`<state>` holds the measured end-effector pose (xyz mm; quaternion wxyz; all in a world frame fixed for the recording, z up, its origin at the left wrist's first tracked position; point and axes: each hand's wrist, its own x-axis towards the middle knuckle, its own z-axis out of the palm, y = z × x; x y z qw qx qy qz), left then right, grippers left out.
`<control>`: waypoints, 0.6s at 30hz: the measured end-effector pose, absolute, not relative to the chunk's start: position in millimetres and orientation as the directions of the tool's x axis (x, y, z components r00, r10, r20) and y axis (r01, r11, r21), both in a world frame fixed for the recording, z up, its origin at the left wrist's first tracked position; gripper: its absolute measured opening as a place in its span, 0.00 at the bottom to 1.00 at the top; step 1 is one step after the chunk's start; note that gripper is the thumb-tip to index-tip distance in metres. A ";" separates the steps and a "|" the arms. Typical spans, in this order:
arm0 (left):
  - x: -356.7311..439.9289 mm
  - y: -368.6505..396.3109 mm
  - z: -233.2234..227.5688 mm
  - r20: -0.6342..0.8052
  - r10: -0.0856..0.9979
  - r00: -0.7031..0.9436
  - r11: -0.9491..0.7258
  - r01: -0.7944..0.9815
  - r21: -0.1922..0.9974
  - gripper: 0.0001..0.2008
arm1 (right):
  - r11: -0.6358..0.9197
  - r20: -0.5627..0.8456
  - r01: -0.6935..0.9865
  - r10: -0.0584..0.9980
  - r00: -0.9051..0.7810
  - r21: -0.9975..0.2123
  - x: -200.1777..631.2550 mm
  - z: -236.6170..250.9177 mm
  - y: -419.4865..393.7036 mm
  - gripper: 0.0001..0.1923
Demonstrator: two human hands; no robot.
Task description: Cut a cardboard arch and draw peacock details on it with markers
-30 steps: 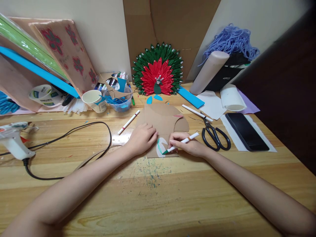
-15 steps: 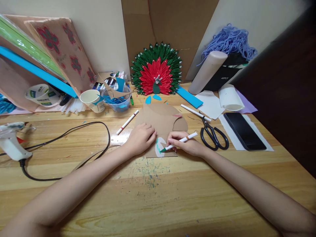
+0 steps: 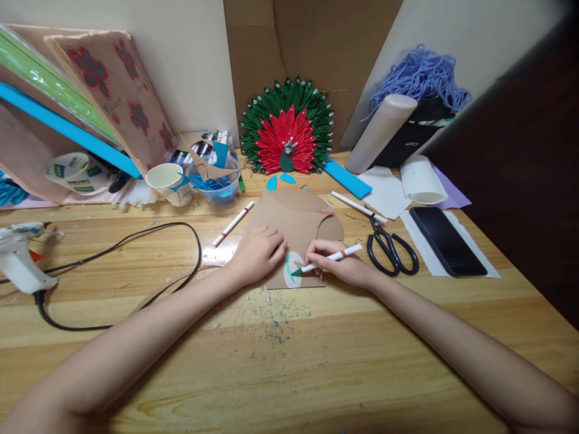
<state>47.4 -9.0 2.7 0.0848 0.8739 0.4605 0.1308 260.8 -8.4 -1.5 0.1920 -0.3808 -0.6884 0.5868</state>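
Note:
My right hand grips a white marker with an orange-brown band. The marker's green tip touches a white oval patch that carries green strokes, at the near edge of a piece of brown cardboard. My left hand lies over the cardboard's left side, palm down, fingers slightly bent and holding nothing. Beside my right hand lie black-handled scissors. A capped white marker with red bands rests beyond my left hand.
At the left a hot glue gun trails a looping black cable. A paper cup and a plastic bowl of blue scraps stand behind. A red-and-green peacock craft leans at the back. A phone lies right.
The marker tip has shifted slightly up and left on the white oval, and the green strokes look a little different. My left hand has stayed in place.

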 end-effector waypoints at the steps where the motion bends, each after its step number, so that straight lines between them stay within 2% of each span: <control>1: 47.4 -8.9 2.8 0.150 0.827 0.542 -0.562 0.781 0.273 0.16 | 0.046 -0.179 0.314 0.739 -0.649 -0.948 261.4 -0.5 -7.7 0.14; 5: 47.5 -8.7 3.5 0.148 0.823 0.549 -0.568 0.776 0.276 0.16 | 0.102 -0.171 0.342 0.714 -0.679 -0.934 261.8 2.9 -6.5 0.16; 12: 47.1 -8.9 3.1 0.144 0.825 0.547 -0.564 0.782 0.266 0.16 | -0.015 -0.176 0.250 0.754 -0.633 -0.968 259.7 -0.5 -9.3 0.13; 18: 47.8 -8.5 3.6 0.145 0.822 0.552 -0.569 0.780 0.260 0.16 | 0.026 -0.174 0.277 0.721 -0.671 -0.961 261.7 -0.2 -7.4 0.14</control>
